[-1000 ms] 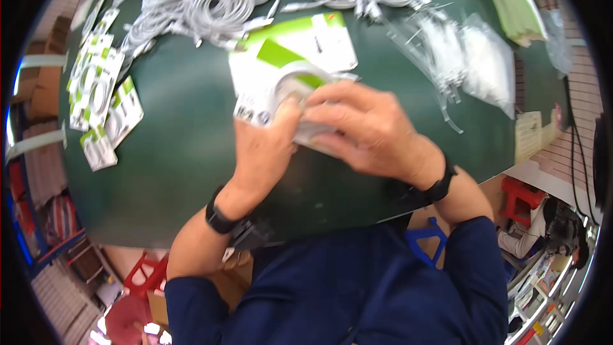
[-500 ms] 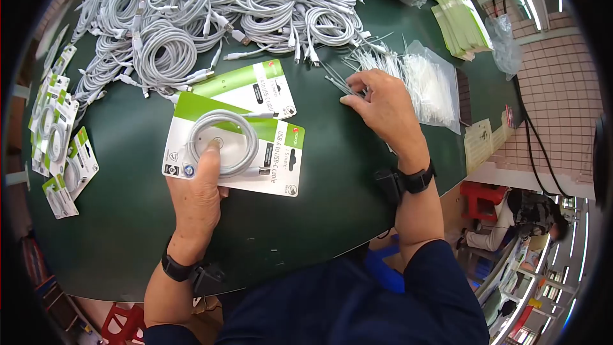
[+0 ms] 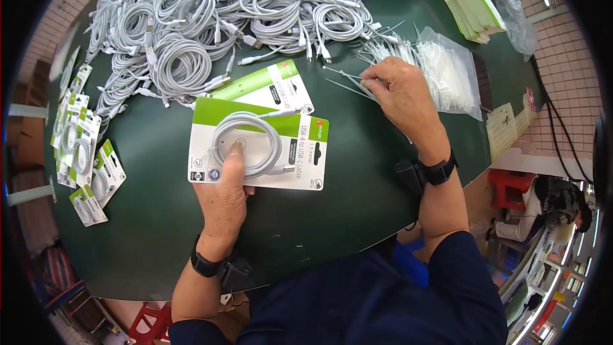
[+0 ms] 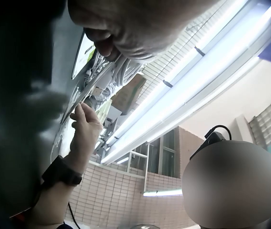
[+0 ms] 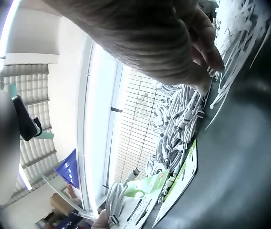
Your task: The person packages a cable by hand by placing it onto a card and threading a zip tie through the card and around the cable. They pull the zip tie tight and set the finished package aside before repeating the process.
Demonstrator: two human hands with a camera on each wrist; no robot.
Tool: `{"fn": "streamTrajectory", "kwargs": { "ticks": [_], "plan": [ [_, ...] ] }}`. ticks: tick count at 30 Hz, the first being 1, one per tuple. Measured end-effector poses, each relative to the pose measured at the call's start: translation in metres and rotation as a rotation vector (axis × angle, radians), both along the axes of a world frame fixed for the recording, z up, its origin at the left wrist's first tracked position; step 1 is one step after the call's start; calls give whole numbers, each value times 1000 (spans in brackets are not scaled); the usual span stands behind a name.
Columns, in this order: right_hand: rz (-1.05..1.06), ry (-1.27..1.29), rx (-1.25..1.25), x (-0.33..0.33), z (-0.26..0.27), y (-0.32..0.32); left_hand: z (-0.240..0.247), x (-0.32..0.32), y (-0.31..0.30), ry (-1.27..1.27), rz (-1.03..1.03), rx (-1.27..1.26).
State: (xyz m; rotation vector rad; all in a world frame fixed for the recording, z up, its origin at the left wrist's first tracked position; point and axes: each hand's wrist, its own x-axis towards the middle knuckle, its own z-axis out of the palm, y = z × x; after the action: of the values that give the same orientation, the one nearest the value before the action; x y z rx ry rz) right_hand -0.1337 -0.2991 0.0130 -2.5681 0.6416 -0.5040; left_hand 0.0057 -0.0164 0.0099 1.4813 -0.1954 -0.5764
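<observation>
The left hand (image 3: 223, 201) grips a green and white card (image 3: 306, 172), and its thumb presses inside the grey coiled cable (image 3: 273, 144) that lies on this card. Both are near the middle of the worktop (image 3: 357, 204), between its left and right edges. The right hand (image 3: 405, 92), nearer to the right edge, has its fingertips together and seems to pinch a thin cable tie (image 3: 348, 75); which tie exactly, one cannot tell.

The cable should be light and springy, so the coil may loosen if the thumb lifts. The card looks thin, stiff and rather smooth; it could bend or crease under strong pressure. A good hold is probably with the thumb on the coil and the fingers below the card, away from the hanging hole. The tie is likely light, flexible and slippery, best taken close to its end.

On the held card one can read "USB-A to USB-C cable" and "1.5 meter". The red brand name is too small to read surely, as are the small badges. A second card (image 3: 246, 87), partly behind it toward the far edge, shows part of the same title.
</observation>
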Motion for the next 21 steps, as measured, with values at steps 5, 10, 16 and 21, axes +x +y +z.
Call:
{"fn": "streamTrajectory", "kwargs": {
  "ticks": [5, 10, 16, 21],
  "plan": [
    [32, -109, -46, -1, -1, -2, 5, -2, 2, -42, -13, -13],
    [60, -339, 83, 3, 12, 6, 13, -6, 5, -164, 17, 7],
    [118, -453, 622, 1, 24, 24, 1, -6, 21, -853, -122, 40],
    [236, -374, 648, 0, 26, 27, 3, -6, 31, -1155, -380, 78]
  ]
}}
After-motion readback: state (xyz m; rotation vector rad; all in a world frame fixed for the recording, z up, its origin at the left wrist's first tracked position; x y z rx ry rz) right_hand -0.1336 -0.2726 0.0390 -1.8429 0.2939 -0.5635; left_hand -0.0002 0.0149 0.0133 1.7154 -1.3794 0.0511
